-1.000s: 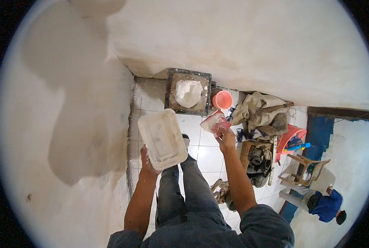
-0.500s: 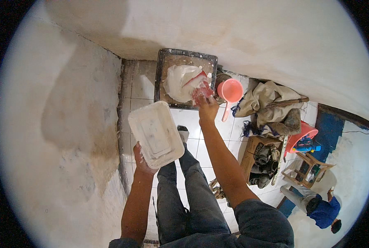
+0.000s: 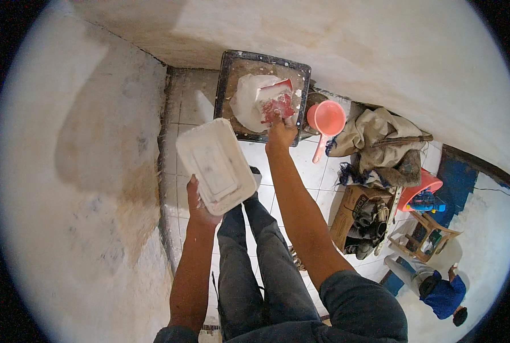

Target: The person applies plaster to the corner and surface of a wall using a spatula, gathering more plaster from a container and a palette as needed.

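My left hand [image 3: 202,204] grips the lower left edge of a rectangular off-white plastic tub [image 3: 216,166], smeared with grey-white residue. The tub is held tilted above the floor, beside the tray. My right hand [image 3: 282,132] is closed on a flat red scraper [image 3: 278,106] coated in white paste; its grip end is hidden by the fingers. The scraper lies over a mound of white plaster-like paste [image 3: 246,103]. That mound sits in a dark-rimmed square tray [image 3: 225,86] near the wall corner.
Right of the tray stands a pink dipper [image 3: 328,119]. Beyond it lie beige sacks [image 3: 375,128], a cardboard box [image 3: 349,214] of shoes or similar items, a pink bucket [image 3: 423,186] and a wooden stool [image 3: 423,237]. Another person [image 3: 446,294] is by the right wall.
My right hand and the scraper have shifted slightly left over the paste, the scraper lying flatter. The tub remains in my left hand. The whole view has shifted a little.
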Demonstrator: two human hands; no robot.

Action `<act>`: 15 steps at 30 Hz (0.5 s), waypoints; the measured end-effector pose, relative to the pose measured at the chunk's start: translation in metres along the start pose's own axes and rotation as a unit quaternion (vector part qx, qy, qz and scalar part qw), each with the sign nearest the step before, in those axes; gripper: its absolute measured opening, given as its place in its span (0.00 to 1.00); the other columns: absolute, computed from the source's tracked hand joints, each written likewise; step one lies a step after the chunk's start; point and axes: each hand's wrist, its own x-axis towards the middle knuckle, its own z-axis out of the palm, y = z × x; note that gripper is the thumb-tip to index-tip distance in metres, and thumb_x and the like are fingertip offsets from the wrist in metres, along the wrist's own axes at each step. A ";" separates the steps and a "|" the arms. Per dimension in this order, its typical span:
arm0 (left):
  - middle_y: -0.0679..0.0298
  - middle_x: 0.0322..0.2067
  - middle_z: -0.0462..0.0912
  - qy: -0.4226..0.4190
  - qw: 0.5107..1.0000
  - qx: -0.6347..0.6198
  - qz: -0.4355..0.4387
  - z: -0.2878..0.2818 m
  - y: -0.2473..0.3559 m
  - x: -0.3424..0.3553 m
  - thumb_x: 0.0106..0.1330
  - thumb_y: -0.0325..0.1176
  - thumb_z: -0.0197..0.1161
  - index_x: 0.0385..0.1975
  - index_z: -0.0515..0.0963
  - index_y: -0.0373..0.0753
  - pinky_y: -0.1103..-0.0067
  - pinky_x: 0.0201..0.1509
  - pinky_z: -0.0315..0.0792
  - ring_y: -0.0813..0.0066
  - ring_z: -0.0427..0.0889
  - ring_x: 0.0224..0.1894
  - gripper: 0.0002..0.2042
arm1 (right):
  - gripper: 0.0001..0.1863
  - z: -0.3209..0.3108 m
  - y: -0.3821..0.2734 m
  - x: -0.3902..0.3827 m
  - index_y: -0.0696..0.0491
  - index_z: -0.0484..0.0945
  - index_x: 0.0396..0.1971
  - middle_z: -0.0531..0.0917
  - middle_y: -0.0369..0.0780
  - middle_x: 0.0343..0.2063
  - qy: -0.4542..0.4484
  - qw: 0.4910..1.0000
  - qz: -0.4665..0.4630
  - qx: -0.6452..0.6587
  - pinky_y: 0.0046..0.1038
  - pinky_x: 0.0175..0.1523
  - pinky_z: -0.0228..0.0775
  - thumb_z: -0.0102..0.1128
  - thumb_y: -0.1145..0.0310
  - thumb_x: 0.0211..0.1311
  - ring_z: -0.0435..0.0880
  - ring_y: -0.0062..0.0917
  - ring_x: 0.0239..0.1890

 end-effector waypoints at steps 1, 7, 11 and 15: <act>0.58 0.57 0.70 -0.006 1.000 0.018 -0.003 -0.001 -0.001 0.008 0.59 0.55 0.58 0.63 0.59 0.41 0.58 0.61 0.67 0.58 0.71 0.58 0.35 | 0.17 -0.004 0.002 0.004 0.59 0.75 0.49 0.80 0.38 0.42 -0.001 0.998 0.035 0.052 0.26 0.48 0.69 0.60 0.73 0.60 0.77 0.23 0.41; 0.58 0.56 0.71 -0.025 0.999 0.041 0.007 0.000 0.002 0.048 0.61 0.53 0.57 0.61 0.61 0.41 0.59 0.61 0.67 0.60 0.72 0.58 0.33 | 0.16 -0.023 -0.018 -0.004 0.52 0.71 0.51 0.76 0.37 0.46 0.000 0.970 0.194 0.149 0.33 0.52 0.70 0.54 0.72 0.64 0.76 0.27 0.48; 0.58 0.54 0.73 -0.025 0.999 0.027 -0.010 0.016 -0.001 0.067 0.59 0.49 0.63 0.60 0.62 0.39 0.63 0.60 0.69 0.61 0.73 0.56 0.33 | 0.14 -0.040 -0.037 -0.012 0.52 0.71 0.50 0.77 0.37 0.45 0.013 0.969 0.188 0.157 0.33 0.54 0.70 0.54 0.71 0.64 0.76 0.27 0.47; 0.56 0.55 0.72 -0.037 0.997 0.064 -0.016 0.015 -0.008 0.087 0.60 0.51 0.59 0.60 0.62 0.40 0.59 0.60 0.69 0.58 0.73 0.56 0.32 | 0.12 -0.052 -0.055 -0.029 0.53 0.72 0.48 0.78 0.37 0.40 0.010 0.971 0.172 0.168 0.33 0.46 0.73 0.53 0.68 0.66 0.78 0.27 0.41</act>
